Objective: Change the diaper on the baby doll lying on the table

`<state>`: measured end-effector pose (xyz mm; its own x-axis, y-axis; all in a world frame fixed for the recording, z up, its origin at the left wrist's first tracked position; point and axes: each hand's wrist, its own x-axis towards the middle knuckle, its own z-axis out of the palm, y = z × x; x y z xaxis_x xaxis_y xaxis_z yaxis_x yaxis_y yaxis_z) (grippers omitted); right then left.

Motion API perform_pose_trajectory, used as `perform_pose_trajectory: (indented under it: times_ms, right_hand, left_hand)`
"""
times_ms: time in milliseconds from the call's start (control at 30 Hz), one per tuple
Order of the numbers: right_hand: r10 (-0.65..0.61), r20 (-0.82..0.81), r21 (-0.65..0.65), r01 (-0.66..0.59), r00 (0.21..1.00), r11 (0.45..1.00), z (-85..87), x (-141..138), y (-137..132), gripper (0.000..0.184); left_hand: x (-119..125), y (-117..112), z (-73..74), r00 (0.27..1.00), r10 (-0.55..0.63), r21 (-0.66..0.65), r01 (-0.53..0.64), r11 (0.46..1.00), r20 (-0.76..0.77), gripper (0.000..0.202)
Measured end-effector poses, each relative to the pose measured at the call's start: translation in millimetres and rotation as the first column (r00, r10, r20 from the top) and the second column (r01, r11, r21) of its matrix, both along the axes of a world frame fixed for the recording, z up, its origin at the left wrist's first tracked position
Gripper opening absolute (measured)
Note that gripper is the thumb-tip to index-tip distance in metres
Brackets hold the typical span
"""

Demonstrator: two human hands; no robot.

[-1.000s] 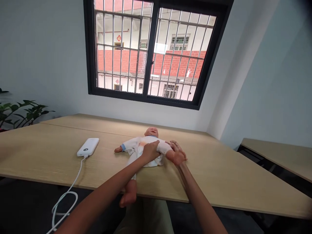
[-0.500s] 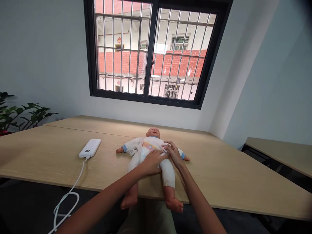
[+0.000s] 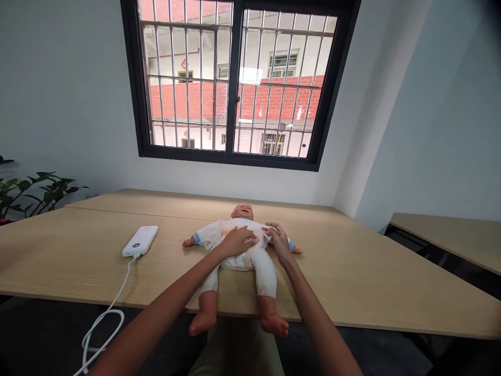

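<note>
A baby doll (image 3: 266, 274) lies on its back on the table, head towards the window and feet over the near edge. It has a white outfit with blue cuffs and a white diaper (image 3: 237, 262) around its hips. My left hand (image 3: 238, 242) rests across the front of the diaper, fingers stretched out over the belly. My right hand (image 3: 279, 243) is at the diaper's side by the doll's hip, its curled fingers pinching the white edge there. The fingertips are small and partly hidden.
A white power bank (image 3: 140, 241) lies left of the doll, its white cable (image 3: 121, 290) hanging over the near edge of the wooden table (image 3: 352, 271). A leafy plant (image 3: 43, 190) stands at far left. A barred window (image 3: 230, 159) is ahead; another table (image 3: 450, 235) is at right.
My left hand has shifted up from the crotch of the diaper to its upper front, uncovering the lower part. My right hand stays at the doll's hip. The view has moved slightly.
</note>
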<state>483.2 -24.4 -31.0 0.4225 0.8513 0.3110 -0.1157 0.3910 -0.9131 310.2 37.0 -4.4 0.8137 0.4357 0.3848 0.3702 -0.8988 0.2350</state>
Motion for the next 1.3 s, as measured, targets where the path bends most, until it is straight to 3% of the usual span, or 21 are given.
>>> perform_pose_trajectory:
  times_ms: [133, 267, 400, 567, 667, 767, 900, 967, 1033, 1133, 1200, 1300]
  right_hand:
    - [-0.052, -0.069, 0.082, 0.057, 0.996, 0.995, 1.9, 0, 1, 0.039]
    - [-0.01, -0.062, 0.143, 0.019, 0.998, 0.99, 1.9, -1, 1, 0.037]
    - [0.021, 0.05, 0.131, -0.027, 0.999, 0.991, -1.5, -3, 3, 0.036]
    - [0.115, 0.303, 0.04, -0.134, 0.946, 0.99, -12.7, -11, 10, 0.039]
    - [0.084, 0.446, 0.019, -0.103, 0.891, 0.994, -18.5, -13, 17, 0.039]
    - [0.048, 0.461, -0.012, -0.048, 0.886, 0.999, -20.7, -14, 26, 0.041]
    - [0.171, 0.405, -0.066, -0.158, 0.898, 0.985, -21.7, -14, 33, 0.04]
    - [0.177, 0.378, -0.09, -0.154, 0.909, 0.984, -22.2, -14, 34, 0.04]
    - [0.135, 0.381, -0.073, -0.116, 0.915, 0.991, -21.6, -13, 33, 0.043]
    - [0.005, 0.304, 0.036, -0.016, 0.953, 0.999, -16.6, -8, 31, 0.048]
    - [-0.127, 0.189, 0.108, 0.108, 0.974, 0.988, -11.2, -4, 29, 0.047]
    - [-0.26, 0.079, 0.153, 0.246, 0.962, 0.957, -5.0, 2, 27, 0.044]
  left_hand:
    - [5, 5, -3.9, 0.974, 0.147, 0.033, -0.143, 0.989, -0.172, 0.048]
    - [7, -4, -5.2, 0.926, 0.321, 0.05, -0.318, 0.947, -0.197, 0.066]
    - [15, -10, -5.2, 0.891, 0.405, 0.056, -0.403, 0.914, -0.203, 0.071]
    - [22, -13, -11.2, 0.887, 0.422, 0.115, -0.406, 0.906, -0.187, 0.073]
    - [21, -13, -15.5, 0.886, 0.429, 0.115, -0.415, 0.903, -0.173, 0.08]
    - [22, -12, -19.7, 0.881, 0.447, 0.101, -0.436, 0.894, -0.153, 0.091]
    - [25, -9, -21.8, 0.907, 0.41, 0.034, -0.409, 0.912, -0.094, 0.09]
    - [21, -6, -19.0, 0.939, 0.343, -0.071, -0.341, 0.937, 0.016, 0.086]
    - [6, 0, -14.4, 0.934, 0.244, -0.212, -0.19, 0.958, 0.262, 0.073]
    - [-40, 15, -10.2, 0.757, 0.209, -0.33, 0.01, 0.944, 0.619, 0.044]
    - [-78, 28, -13.5, 0.712, 0.313, -0.39, -0.059, 0.919, 0.629, 0.032]
    - [-125, 46, -27.9, 0.787, 0.401, -0.435, -0.189, 0.88, 0.469, 0.024]
